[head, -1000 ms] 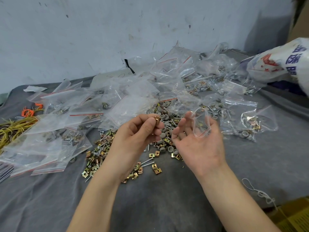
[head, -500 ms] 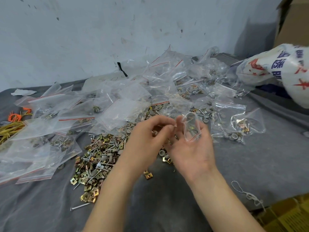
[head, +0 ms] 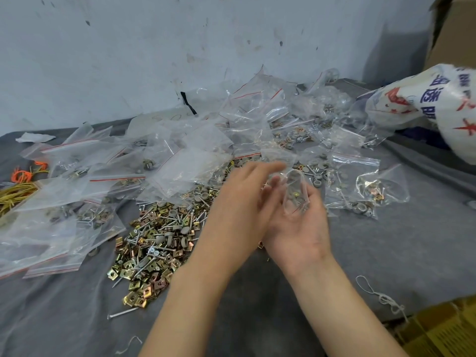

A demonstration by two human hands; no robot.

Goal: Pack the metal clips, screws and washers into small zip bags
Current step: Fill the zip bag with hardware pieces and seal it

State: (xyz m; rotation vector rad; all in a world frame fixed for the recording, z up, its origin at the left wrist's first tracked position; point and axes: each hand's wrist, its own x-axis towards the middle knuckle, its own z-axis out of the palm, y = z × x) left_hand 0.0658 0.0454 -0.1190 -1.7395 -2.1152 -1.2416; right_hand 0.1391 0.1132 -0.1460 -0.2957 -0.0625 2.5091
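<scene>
A loose pile of brass-coloured metal clips, screws and grey washers (head: pixel 159 240) lies on the grey cloth (head: pixel 401 243) left of my hands. My right hand (head: pixel 301 230) is palm up and holds a small clear zip bag (head: pixel 295 194) upright between fingers and thumb; a few parts show inside it. My left hand (head: pixel 244 202) has its back to the camera. Its fingers stretch out straight to the bag's mouth and are blurred. Whatever lies under those fingers is hidden.
Many clear zip bags (head: pixel 180 163) are heaped behind the pile, and filled bags (head: pixel 360 191) lie right of my hands. A white printed sack (head: pixel 438 104) and a cardboard box (head: pixel 453 29) stand at far right. Yellow wire (head: pixel 13 194) lies at left. A single nail (head: pixel 121 314) lies near the front.
My left hand, which pinched a clip a second ago, has moved right to the bag's mouth with its fingers straightened. The right hand kept holding the bag.
</scene>
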